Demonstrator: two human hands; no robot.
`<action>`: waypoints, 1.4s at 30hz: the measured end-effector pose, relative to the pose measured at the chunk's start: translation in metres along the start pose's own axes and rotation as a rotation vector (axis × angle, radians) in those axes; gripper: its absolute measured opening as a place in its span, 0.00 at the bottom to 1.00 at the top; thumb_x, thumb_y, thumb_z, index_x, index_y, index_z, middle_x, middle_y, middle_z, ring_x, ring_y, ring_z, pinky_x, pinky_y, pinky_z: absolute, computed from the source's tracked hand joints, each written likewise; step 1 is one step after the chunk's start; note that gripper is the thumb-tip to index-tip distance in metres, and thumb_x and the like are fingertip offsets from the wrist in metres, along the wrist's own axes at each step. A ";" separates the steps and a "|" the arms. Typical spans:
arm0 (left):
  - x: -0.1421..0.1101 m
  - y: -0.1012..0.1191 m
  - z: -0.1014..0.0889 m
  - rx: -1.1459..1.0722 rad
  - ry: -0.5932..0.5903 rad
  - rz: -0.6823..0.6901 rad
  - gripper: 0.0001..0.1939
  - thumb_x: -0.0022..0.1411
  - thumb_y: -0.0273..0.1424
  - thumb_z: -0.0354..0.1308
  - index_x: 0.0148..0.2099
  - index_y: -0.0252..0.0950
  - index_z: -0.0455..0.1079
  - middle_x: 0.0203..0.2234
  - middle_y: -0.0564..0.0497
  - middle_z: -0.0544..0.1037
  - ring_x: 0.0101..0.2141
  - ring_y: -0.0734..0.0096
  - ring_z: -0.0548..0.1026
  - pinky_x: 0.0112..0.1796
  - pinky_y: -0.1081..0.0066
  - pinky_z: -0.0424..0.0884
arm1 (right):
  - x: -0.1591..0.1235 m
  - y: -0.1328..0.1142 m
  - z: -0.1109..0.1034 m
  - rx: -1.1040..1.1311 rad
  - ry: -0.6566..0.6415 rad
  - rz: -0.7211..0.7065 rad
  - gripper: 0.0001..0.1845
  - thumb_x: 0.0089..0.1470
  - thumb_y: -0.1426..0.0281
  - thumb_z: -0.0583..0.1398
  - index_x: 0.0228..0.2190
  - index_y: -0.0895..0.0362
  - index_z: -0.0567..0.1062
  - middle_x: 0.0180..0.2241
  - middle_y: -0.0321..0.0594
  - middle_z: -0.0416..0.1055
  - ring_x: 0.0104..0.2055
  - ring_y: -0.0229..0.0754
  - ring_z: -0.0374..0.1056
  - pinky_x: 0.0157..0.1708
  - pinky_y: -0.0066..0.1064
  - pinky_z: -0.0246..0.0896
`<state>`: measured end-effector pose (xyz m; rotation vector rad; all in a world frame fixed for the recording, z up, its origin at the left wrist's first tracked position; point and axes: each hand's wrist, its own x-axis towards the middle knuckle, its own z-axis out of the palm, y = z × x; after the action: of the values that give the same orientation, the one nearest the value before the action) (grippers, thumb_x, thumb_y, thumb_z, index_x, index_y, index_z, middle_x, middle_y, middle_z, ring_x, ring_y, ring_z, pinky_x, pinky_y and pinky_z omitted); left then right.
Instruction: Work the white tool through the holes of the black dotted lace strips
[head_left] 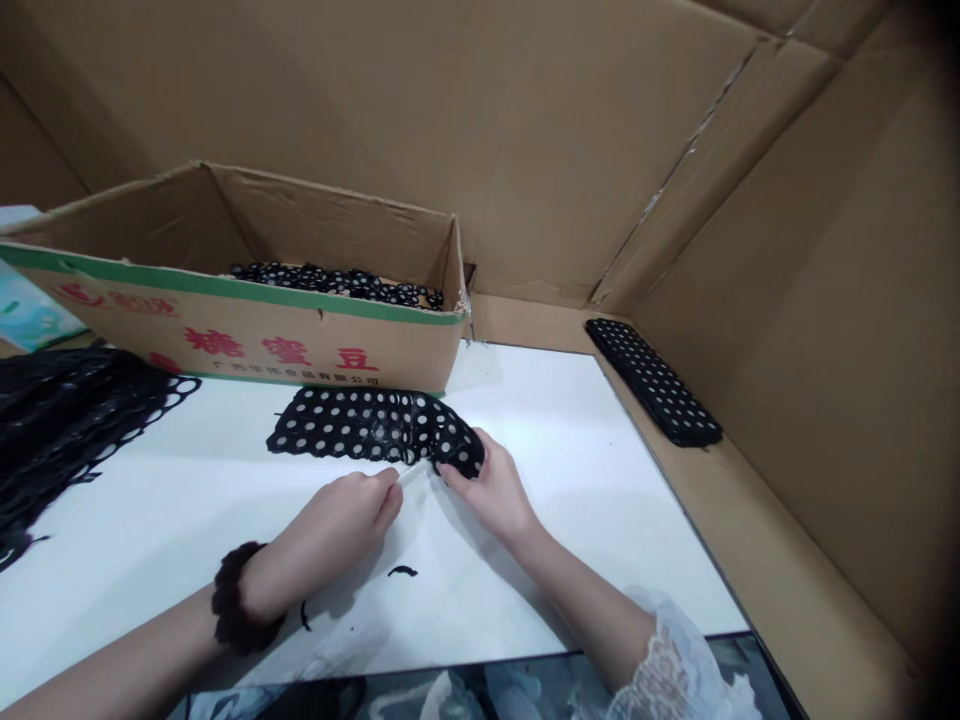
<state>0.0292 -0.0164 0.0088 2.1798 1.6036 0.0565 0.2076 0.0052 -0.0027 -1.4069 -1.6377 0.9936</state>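
Observation:
A black piece of fabric-like material with rows of pale round dots (352, 422) lies on the white board, its right end bent and bunched. My right hand (495, 490) grips that right end between thumb and fingers. My left hand (360, 510) is closed just below the piece's lower edge. From its fingers a thin pale strip (415, 470) runs to the bunched part of the material; I cannot make out exactly what the strip is. A dark scrunchie (241, 600) circles my left wrist.
A cardboard box (247, 325) behind the piece holds more dotted black material (337, 283). A black openwork pile (67, 420) lies at left. A flat dotted black stack (652, 380) rests on the cardboard ledge at right. Small black scraps (403, 571) lie near me. Cardboard walls enclose the back and right.

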 end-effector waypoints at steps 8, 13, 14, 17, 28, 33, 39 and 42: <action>0.001 0.005 -0.001 -0.035 -0.003 0.022 0.14 0.64 0.34 0.36 0.29 0.37 0.57 0.19 0.51 0.69 0.23 0.66 0.68 0.24 0.71 0.53 | 0.000 0.000 0.000 0.022 -0.022 0.006 0.10 0.44 0.73 0.57 0.33 0.59 0.71 0.32 0.38 0.72 0.33 0.39 0.66 0.34 0.29 0.61; 0.002 0.005 0.004 -0.013 0.019 0.042 0.14 0.64 0.33 0.35 0.31 0.37 0.58 0.19 0.50 0.69 0.23 0.64 0.69 0.24 0.71 0.54 | -0.004 -0.001 0.004 -0.017 0.007 -0.015 0.05 0.45 0.74 0.55 0.28 0.57 0.69 0.26 0.34 0.68 0.28 0.37 0.63 0.30 0.26 0.59; 0.002 0.005 0.006 -0.001 0.022 0.046 0.14 0.64 0.33 0.35 0.32 0.37 0.59 0.19 0.50 0.70 0.23 0.64 0.70 0.24 0.70 0.55 | -0.006 -0.001 0.005 -0.038 0.019 -0.021 0.04 0.46 0.74 0.54 0.27 0.57 0.69 0.24 0.33 0.67 0.27 0.36 0.63 0.29 0.25 0.58; 0.002 0.006 0.014 0.017 0.031 0.060 0.13 0.64 0.31 0.35 0.37 0.35 0.60 0.21 0.48 0.73 0.24 0.63 0.72 0.24 0.70 0.57 | -0.013 -0.005 0.009 -0.116 0.056 -0.056 0.06 0.46 0.77 0.53 0.25 0.57 0.69 0.23 0.33 0.66 0.26 0.36 0.62 0.28 0.25 0.57; 0.004 0.001 0.032 0.011 0.121 0.142 0.13 0.55 0.19 0.42 0.30 0.33 0.67 0.27 0.43 0.77 0.27 0.60 0.75 0.29 0.67 0.67 | -0.028 0.004 0.020 -0.279 0.123 -0.385 0.11 0.45 0.82 0.55 0.30 0.59 0.73 0.27 0.40 0.68 0.32 0.40 0.64 0.31 0.29 0.60; 0.005 0.004 0.033 0.066 0.124 0.129 0.13 0.55 0.19 0.43 0.30 0.33 0.68 0.26 0.43 0.77 0.26 0.58 0.75 0.28 0.66 0.67 | -0.027 0.004 0.019 -0.255 0.128 -0.377 0.10 0.45 0.82 0.55 0.29 0.59 0.72 0.27 0.40 0.68 0.31 0.40 0.64 0.31 0.29 0.60; 0.006 0.005 0.033 0.094 0.121 0.106 0.13 0.56 0.20 0.42 0.31 0.33 0.68 0.26 0.44 0.77 0.27 0.58 0.75 0.28 0.66 0.66 | -0.025 0.004 0.018 -0.205 0.126 -0.354 0.09 0.46 0.82 0.55 0.28 0.59 0.72 0.27 0.40 0.69 0.32 0.39 0.65 0.31 0.28 0.61; 0.005 0.005 0.032 0.078 0.110 0.080 0.14 0.57 0.20 0.42 0.31 0.33 0.69 0.27 0.44 0.77 0.28 0.59 0.75 0.29 0.66 0.66 | -0.025 0.002 0.017 -0.184 0.122 -0.347 0.09 0.46 0.81 0.55 0.27 0.59 0.72 0.26 0.40 0.69 0.31 0.39 0.65 0.31 0.28 0.61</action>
<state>0.0440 -0.0232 -0.0195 2.3371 1.6010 0.1430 0.1960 -0.0210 -0.0129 -1.2155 -1.8372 0.5598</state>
